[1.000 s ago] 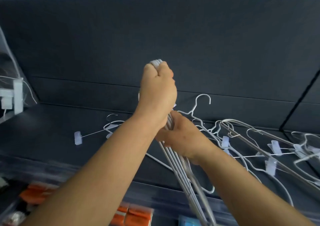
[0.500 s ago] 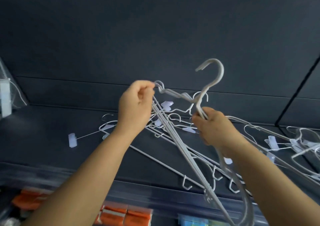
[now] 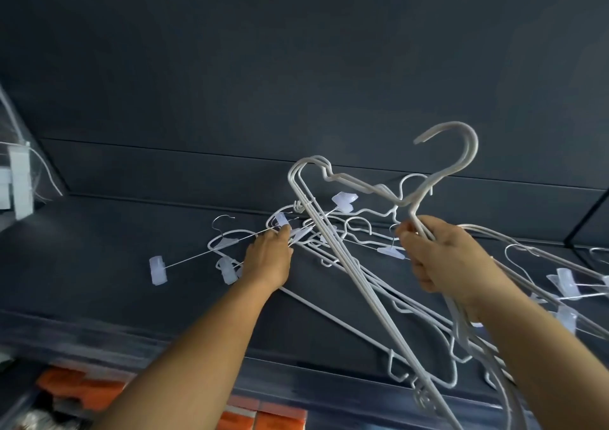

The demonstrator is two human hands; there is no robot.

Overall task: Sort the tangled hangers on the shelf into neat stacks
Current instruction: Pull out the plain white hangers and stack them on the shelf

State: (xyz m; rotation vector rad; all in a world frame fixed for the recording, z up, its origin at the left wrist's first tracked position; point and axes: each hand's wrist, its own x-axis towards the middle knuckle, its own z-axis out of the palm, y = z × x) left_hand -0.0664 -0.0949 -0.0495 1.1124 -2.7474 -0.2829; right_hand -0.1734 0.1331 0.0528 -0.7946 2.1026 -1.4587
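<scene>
Right hand [image 3: 438, 258]: fingers clamped on the necks of a raised bundle of white plastic-coated wire hangers [image 3: 342, 265].
Left hand [image 3: 268, 258]: reaches into the tangled pile of clip hangers [image 3: 296, 232] on the dark shelf [image 3: 99, 265]; fingers hidden, cannot tell.
Advice: free one hanger at a time, keeping hooks aligned.

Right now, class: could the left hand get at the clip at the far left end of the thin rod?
Probably yes. The left hand already touches that rod, and the clip lies in the open.

The white hangers [image 3: 342, 265] look like smooth coated wire, their clips [image 3: 158, 269] translucent plastic; the dark shelf [image 3: 99, 265] is matt.
</scene>
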